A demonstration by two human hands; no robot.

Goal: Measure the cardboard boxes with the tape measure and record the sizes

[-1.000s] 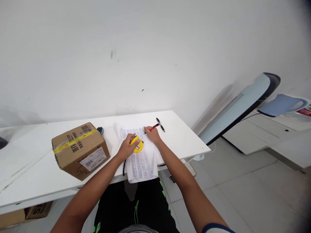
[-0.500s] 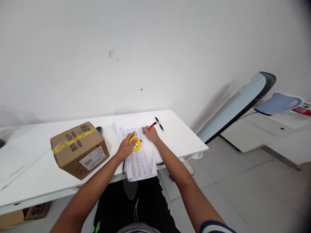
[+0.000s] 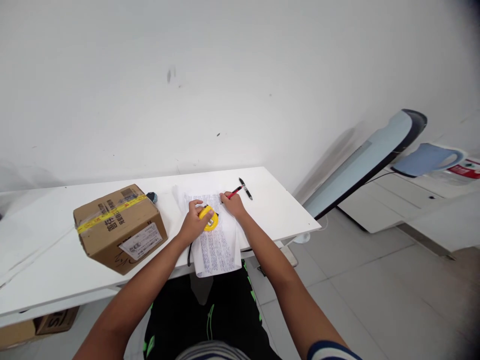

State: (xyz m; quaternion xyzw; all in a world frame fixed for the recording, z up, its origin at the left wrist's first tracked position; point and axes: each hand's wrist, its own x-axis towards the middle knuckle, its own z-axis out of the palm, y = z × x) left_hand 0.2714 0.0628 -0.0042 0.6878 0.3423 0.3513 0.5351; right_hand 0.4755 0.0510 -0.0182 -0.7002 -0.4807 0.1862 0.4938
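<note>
My left hand (image 3: 193,221) is closed on a yellow tape measure (image 3: 212,220), which it holds over a sheet of paper (image 3: 217,252). Dense bluish writing covers the paper, and its near end hangs over the table's front edge. In my right hand (image 3: 232,204) is a red pen (image 3: 234,192), pinched between the fingers near the paper's upper right; the hand hides its tip. A black pen (image 3: 245,188) lies on the table just beyond that hand. From beneath the tape measure a dark wrist strap (image 3: 189,255) dangles by the table's edge.
A taped cardboard box (image 3: 122,227) stands on the white table (image 3: 279,220) to the left, with a small dark object (image 3: 152,197) behind it. A curved glass panel (image 3: 360,160) leans against the wall at right. More cardboard boxes (image 3: 58,320) lie under the table.
The fingers of my left hand have lifted and curled slightly, and the tape measure has tilted a little. My right hand stays in place with the red pen. The view has shifted slightly.
</note>
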